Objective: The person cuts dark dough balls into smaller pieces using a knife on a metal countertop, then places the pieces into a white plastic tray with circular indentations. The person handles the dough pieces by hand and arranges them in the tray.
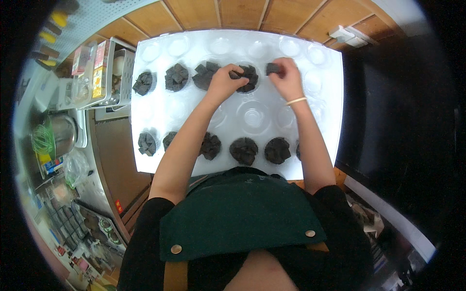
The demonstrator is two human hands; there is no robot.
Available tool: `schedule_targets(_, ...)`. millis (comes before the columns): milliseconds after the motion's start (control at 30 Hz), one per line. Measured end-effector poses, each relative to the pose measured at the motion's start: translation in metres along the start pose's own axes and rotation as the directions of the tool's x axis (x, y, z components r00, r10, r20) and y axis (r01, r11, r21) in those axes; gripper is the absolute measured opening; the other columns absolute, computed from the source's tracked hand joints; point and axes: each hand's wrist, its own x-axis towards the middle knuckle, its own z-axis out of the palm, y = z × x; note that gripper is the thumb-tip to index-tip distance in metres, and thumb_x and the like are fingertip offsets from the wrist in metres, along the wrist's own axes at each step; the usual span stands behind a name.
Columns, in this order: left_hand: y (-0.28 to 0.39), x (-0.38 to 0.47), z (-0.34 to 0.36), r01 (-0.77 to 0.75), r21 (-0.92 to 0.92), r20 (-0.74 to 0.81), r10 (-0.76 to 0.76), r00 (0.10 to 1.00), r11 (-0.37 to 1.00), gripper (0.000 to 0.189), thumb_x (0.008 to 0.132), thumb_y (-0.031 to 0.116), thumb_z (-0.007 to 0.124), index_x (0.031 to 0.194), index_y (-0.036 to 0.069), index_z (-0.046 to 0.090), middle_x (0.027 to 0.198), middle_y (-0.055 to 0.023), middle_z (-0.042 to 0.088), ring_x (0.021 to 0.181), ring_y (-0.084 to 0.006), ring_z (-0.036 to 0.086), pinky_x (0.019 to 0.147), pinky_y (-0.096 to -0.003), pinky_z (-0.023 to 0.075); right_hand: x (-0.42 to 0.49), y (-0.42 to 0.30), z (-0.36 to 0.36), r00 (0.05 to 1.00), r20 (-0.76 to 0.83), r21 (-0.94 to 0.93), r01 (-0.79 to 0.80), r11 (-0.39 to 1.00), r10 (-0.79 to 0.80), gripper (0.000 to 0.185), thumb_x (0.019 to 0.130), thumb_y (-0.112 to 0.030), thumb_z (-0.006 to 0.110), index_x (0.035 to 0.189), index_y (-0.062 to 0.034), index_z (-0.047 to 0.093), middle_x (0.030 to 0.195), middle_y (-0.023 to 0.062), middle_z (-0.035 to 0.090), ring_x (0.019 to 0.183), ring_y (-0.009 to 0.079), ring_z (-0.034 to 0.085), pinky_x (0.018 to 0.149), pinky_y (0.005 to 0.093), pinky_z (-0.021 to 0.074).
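My left hand [225, 82] is over a round heap of dark chunks [248, 83], with a small dark piece [235, 75] between thumb and fingers. To the right, my right hand [289, 80] pinches another dark cake-like chunk [272, 68] above the tray. A second heap of broad dark pieces [205, 74] is partly hidden behind my left hand. More dark heaps [177, 77] sit in the same row at left. Along the near edge runs another row of dark heaps [244, 150], partly covered by my forearms.
Round clear plastic cups [252, 116] stand across the white surface [174, 123]. A white basket [125, 72] of boxes borders it on the left. Beyond are a steel bowl [64, 134] and a metal counter [91, 192]. A wooden panel wall [240, 14] closes the back.
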Motion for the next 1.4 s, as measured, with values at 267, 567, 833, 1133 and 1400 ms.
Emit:
schedule_targets(267,0.048,0.049,0.07,0.061,-0.144,0.346,-0.008,0.938,0.988,0.022,0.077,0.01,0.06,0.098,0.004,0.062,0.076,-0.004,0.057,0.067,-0.0107,0.054,0.055,-0.0246,0.0426,-0.012,0.032,-0.089,0.957,-0.077,-0.185,-0.29,0.939,0.281,0.027,0.071,-0.005,0.065,0.098,-0.0025,0.06,0.088,0.0109,0.066,0.067,0.0192,0.063,0.067,0.0305,0.0506)
schedule_targets(567,0.081,0.09,0.157,-0.349,0.007,0.473,0.305,0.827,0.937,0.034,0.071,0.007,0.063,0.105,0.006,0.06,0.093,-0.0165,0.063,0.084,-0.0276,0.062,0.073,-0.0345,0.0497,-0.021,0.064,-0.147,0.966,-0.14,-0.469,-0.258,0.845,0.217,0.032,0.062,0.002,0.071,0.093,-0.0019,0.064,0.095,0.0191,0.056,0.087,0.0364,0.059,0.081,0.04,0.0502)
schedule_targets(833,0.075,0.093,0.204,-0.528,0.258,0.472,0.371,0.8,0.809,0.059,0.069,-0.009,0.06,0.123,0.009,0.045,0.111,-0.0202,0.051,0.102,-0.0393,0.054,0.086,-0.0444,0.0465,-0.015,0.077,-0.139,0.991,0.036,-0.729,-0.063,0.682,0.129,0.041,0.063,0.0,0.072,0.103,-0.0053,0.062,0.101,0.0166,0.056,0.094,0.0358,0.056,0.086,0.0404,0.0485)
schedule_targets(1133,0.066,0.084,0.192,-0.566,0.144,0.368,0.487,0.792,0.812,0.059,0.065,-0.014,0.06,0.119,0.006,0.049,0.111,-0.0183,0.048,0.101,-0.0371,0.053,0.087,-0.0398,0.046,-0.025,0.061,-0.138,0.969,0.053,-0.667,-0.146,0.731,0.241,0.045,0.062,-0.002,0.076,0.102,-0.0049,0.058,0.101,0.014,0.062,0.097,0.0352,0.054,0.088,0.0413,0.0458)
schedule_targets(1400,0.067,0.077,0.184,-0.639,0.399,0.349,0.536,0.769,0.657,0.054,0.062,-0.005,0.07,0.112,0.006,0.054,0.112,-0.0139,0.051,0.108,-0.0341,0.048,0.093,-0.0399,0.0432,-0.032,0.07,-0.123,0.977,-0.122,-0.689,-0.21,0.694,0.175,0.035,0.063,0.002,0.072,0.095,-0.0041,0.06,0.094,0.016,0.06,0.094,0.0357,0.057,0.084,0.0409,0.0481)
